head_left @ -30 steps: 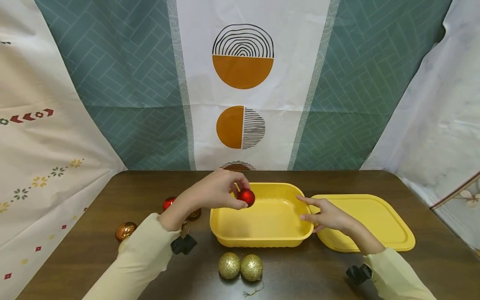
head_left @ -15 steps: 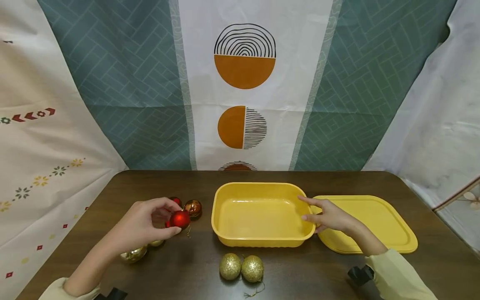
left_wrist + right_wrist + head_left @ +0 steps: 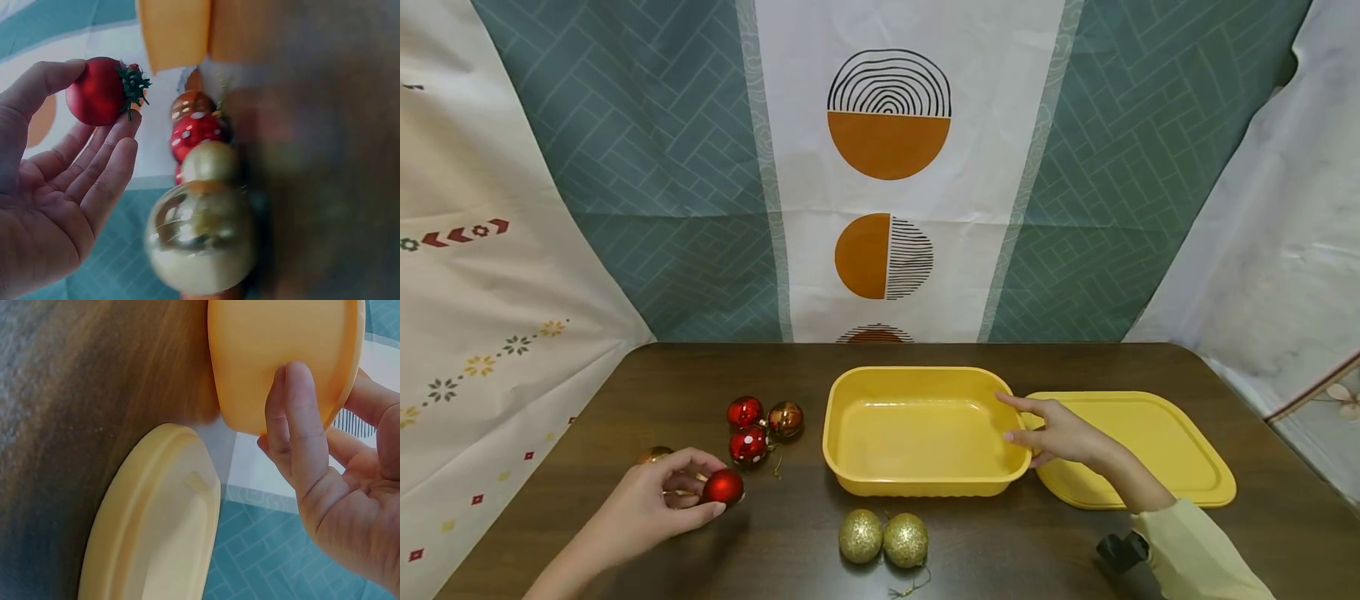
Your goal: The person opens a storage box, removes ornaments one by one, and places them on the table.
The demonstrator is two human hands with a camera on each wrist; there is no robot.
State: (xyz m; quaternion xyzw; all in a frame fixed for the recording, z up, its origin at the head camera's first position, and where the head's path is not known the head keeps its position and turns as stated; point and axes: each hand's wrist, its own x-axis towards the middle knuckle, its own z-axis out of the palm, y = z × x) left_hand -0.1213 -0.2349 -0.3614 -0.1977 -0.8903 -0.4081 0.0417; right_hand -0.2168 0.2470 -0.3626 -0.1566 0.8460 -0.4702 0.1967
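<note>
My left hand [image 3: 651, 500] pinches a matte red Christmas bauble [image 3: 724, 487] between thumb and fingertips, low over the table's left side. In the left wrist view the bauble [image 3: 97, 92] shows a green tinsel tuft at its cap. A shiny gold bauble [image 3: 200, 240] and a smaller pale one [image 3: 209, 164] lie beside that hand; in the head view the hand hides them. My right hand [image 3: 1063, 433] holds the right rim of a yellow plastic container [image 3: 925, 487], some fingers over the edge and others against the outer wall [image 3: 262, 375]. Nothing lies inside the container.
A red bauble [image 3: 745, 412], a white-dotted red one [image 3: 748, 445] and a copper one [image 3: 786, 419] cluster left of the container. Another copper bauble [image 3: 655, 454] peeks out behind my left hand. Two gold glitter baubles [image 3: 883, 537] sit in front. A yellow lid [image 3: 1138, 450] lies right.
My left hand has carried the red bauble from above the container leftward and nearer to me, past the red and copper cluster. My right hand stays on the container's rim.
</note>
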